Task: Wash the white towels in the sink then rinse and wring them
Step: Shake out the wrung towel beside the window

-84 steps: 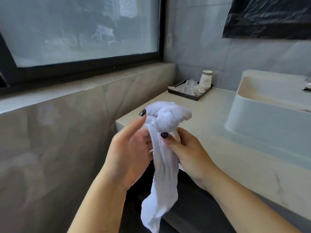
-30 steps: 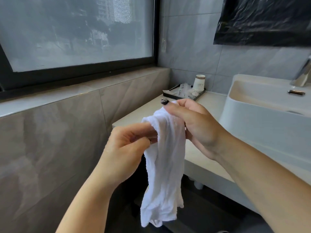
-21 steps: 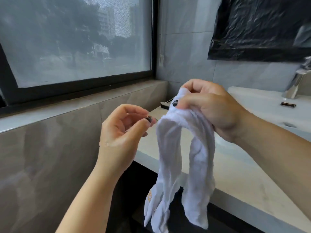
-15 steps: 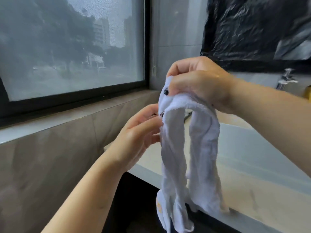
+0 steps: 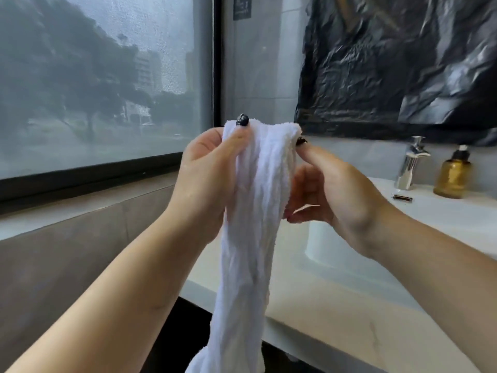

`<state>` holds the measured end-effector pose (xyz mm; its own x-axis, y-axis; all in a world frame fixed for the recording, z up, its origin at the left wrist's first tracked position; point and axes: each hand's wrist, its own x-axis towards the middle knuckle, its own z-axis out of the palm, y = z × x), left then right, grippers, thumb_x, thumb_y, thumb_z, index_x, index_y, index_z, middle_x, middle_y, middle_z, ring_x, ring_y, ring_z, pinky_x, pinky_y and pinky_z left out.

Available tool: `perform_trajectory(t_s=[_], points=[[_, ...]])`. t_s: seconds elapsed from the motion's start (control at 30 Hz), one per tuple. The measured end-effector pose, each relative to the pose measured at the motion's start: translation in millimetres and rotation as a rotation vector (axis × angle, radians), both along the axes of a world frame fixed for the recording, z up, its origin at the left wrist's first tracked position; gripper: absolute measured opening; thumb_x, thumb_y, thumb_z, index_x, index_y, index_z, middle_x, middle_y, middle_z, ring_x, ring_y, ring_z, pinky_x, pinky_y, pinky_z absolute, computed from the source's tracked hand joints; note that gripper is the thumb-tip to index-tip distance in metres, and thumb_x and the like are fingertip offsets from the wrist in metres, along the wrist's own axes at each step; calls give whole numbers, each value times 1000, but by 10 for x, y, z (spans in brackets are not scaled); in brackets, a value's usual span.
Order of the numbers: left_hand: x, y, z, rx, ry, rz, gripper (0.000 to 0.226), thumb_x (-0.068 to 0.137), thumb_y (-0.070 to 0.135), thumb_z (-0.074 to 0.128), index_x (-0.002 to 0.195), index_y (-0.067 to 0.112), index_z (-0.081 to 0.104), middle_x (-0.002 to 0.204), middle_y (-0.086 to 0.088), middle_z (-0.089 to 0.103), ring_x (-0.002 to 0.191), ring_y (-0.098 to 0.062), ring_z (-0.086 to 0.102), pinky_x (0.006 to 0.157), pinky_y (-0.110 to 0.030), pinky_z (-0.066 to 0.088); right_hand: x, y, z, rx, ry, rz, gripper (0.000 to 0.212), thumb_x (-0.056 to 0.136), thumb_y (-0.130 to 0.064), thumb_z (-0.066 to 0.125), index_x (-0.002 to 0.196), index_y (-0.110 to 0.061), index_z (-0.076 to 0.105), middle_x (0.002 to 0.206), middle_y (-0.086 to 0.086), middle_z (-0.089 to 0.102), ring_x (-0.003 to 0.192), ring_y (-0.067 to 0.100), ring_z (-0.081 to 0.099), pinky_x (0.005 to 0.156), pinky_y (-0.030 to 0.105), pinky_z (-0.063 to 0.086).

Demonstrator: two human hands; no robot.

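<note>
at chest height in front of the person, a white towel (image 5: pixel 255 211) hangs in a long, wrinkled, bunched strip, held up by its top edge between two bare hands. the left hand (image 5: pixel 207 170) pinches the top left corner, thumb pressed on the front of the cloth, its dark-painted nail showing at the very top, and the other fingers hidden behind the fabric. the right hand (image 5: pixel 328 189) pinches the top right corner between thumb tip and a finger behind the cloth; its other fingers are loosely curled beside the towel's right edge. the two hands are close together, only the gathered width of the towel between them. below the grip the towel drops straight down and runs out of the bottom of the picture.

to the right of the grip and lower is a white sink (image 5: pixel 403 238) set on a pale stone counter (image 5: pixel 336 319). further right, at the back of the sink, stand a chrome faucet (image 5: pixel 411 162) and, just beside it, an amber soap bottle (image 5: pixel 454 176) with a dark pump. above these, a crumpled black plastic sheet (image 5: pixel 403 63) covers the wall. to the left of the grip is a large window (image 5: pixel 94 76) with a dark frame, showing blurred trees and buildings, and under it a grey tiled ledge (image 5: pixel 80 224).
</note>
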<state>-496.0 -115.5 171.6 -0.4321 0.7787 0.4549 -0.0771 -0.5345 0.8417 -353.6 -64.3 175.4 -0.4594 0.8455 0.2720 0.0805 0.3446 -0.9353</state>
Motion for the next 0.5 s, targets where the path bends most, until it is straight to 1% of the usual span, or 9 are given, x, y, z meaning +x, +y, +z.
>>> perform_trajectory(t_s=[0.07, 0.13, 0.2, 0.27, 0.3, 0.33, 0.37, 0.43, 0.5], points=[[-63, -67, -42, -12, 117, 20, 21, 92, 27, 66, 93, 6, 68, 82, -11, 68, 74, -22, 63, 71, -35, 51, -65, -37, -139, -112, 124, 155, 67, 96, -52, 39, 94, 7, 69, 85, 18, 67, 75, 25, 62, 75, 37, 51], [-146, -153, -86, -20, 227, 14, 20, 84, 24, 65, 94, 7, 69, 85, -8, 71, 77, -18, 67, 72, -32, 53, -128, -32, -219, -194, 220, 224, 66, 96, -52, 36, 107, 3, 70, 95, 17, 69, 83, 24, 63, 78, 37, 49], [-225, -249, -160, -20, 288, -24, 10, 89, 11, 62, 97, 8, 68, 88, -6, 75, 82, -18, 71, 75, -32, 57, -195, -51, -297, -230, 224, 288, 64, 96, -56, 32, 117, -8, 70, 103, 10, 72, 90, 21, 64, 79, 35, 48], [-308, -309, -263, -53, 348, -3, 18, 97, -3, 54, 99, 9, 67, 87, -4, 76, 85, -19, 74, 78, -34, 59, -279, -76, -389, -186, 139, 323, 53, 96, -53, 39, 121, -16, 68, 112, 6, 72, 101, 22, 67, 88, 38, 51], [-345, -330, -325, -69, 363, 25, 22, 98, -5, 51, 98, 10, 67, 86, -3, 77, 84, -19, 74, 78, -36, 60, -323, -80, -440, -154, 97, 309, 43, 96, -45, 48, 117, -14, 69, 112, 8, 73, 104, 24, 68, 92, 42, 51], [-386, -347, -385, -87, 362, 61, 23, 98, -4, 50, 96, 11, 68, 84, -2, 77, 83, -19, 74, 78, -38, 61, -361, -71, -483, -123, 67, 262, 35, 95, -35, 56, 111, -8, 71, 108, 11, 73, 100, 26, 69, 92, 45, 51], [-437, -358, -441, -115, 348, 99, 24, 99, -2, 51, 93, 12, 70, 83, -2, 77, 82, -19, 74, 78, -39, 61, -396, -55, -519, -98, 52, 208, 34, 91, -30, 63, 106, 0, 70, 105, 15, 73, 93, 29, 69, 87, 44, 52], [-559, -376, -535, -192, 281, 174, 26, 100, 6, 54, 85, 14, 74, 79, -2, 76, 76, -17, 73, 74, -37, 62, -450, -25, -570, -65, 41, 145, 52, 80, -30, 68, 103, 15, 60, 94, 22, 70, 77, 27, 60, 73, 40, 45], [-712, -401, -607, -258, 194, 240, 24, 100, 12, 55, 85, 11, 73, 71, 1, 74, 67, -10, 71, 63, -27, 59, -475, 19, -600, -86, 33, 95, 61, 72, -30, 65, 105, 20, 52, 85, 17, 61, 75, 25, 54, 69, 39, 42]])
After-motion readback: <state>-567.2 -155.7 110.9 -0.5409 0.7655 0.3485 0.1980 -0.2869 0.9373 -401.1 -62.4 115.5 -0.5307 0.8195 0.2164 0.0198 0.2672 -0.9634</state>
